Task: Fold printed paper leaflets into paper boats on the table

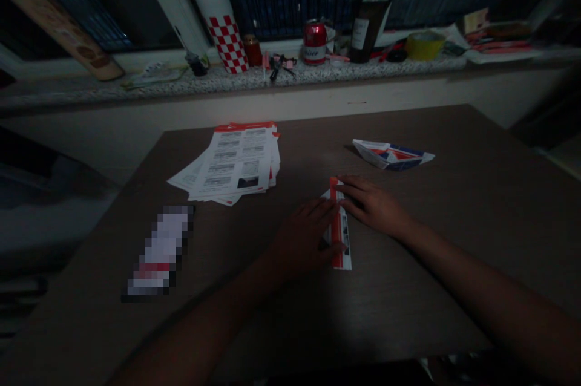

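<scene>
1. The left grip [308,233] rests flat across the folded paper [336,226], clasping nothing; the right grip [374,204], fingers loosely extended, touches its right side.
2. Flattening a fold appears in hand.
3. Further pressing would call for aligned edges beneath both grips.
4. Beyond the right grip, a paper boat [377,159] sits on the surface [385,319].

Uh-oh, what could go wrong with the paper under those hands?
The folded paper might slip or crease crookedly if the left hand and right hand press unevenly. In this dim light, a crooked edge could be easy to miss. The right hand might also bump the paper boat beyond it.
</scene>
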The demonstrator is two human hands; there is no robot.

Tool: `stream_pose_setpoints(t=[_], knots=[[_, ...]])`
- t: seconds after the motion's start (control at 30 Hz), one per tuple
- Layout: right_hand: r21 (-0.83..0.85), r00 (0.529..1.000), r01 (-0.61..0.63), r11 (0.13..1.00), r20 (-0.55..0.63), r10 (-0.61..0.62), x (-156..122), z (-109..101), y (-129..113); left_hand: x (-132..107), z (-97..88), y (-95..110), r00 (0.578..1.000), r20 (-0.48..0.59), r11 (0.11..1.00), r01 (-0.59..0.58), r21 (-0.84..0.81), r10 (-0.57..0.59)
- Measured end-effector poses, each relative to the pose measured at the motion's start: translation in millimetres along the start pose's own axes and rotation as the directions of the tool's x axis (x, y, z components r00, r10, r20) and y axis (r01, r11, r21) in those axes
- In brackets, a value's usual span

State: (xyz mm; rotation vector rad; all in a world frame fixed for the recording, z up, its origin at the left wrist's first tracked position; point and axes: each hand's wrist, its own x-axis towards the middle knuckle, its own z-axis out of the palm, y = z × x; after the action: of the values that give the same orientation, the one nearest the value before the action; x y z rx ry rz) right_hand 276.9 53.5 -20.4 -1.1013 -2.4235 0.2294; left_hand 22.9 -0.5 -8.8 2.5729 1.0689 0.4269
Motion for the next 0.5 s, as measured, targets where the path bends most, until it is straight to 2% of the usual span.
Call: stream_pose_setpoints(t=[0.17,0.5], knots=[[0.030,1.000,-0.007,1.000,-0.012,0.008,-1.3,2.1,1.2,-0.7,4.1,-2.5,1.000,0.000,0.999,-0.005,-0.044,0.005],[0.043,1.000,-0.001,0.999,-0.005,0.001,-0.5,0.4,0.2,-0.1,5.0,-0.4,1.000,0.001,1.000,0.024,-0.018,-0.024]])
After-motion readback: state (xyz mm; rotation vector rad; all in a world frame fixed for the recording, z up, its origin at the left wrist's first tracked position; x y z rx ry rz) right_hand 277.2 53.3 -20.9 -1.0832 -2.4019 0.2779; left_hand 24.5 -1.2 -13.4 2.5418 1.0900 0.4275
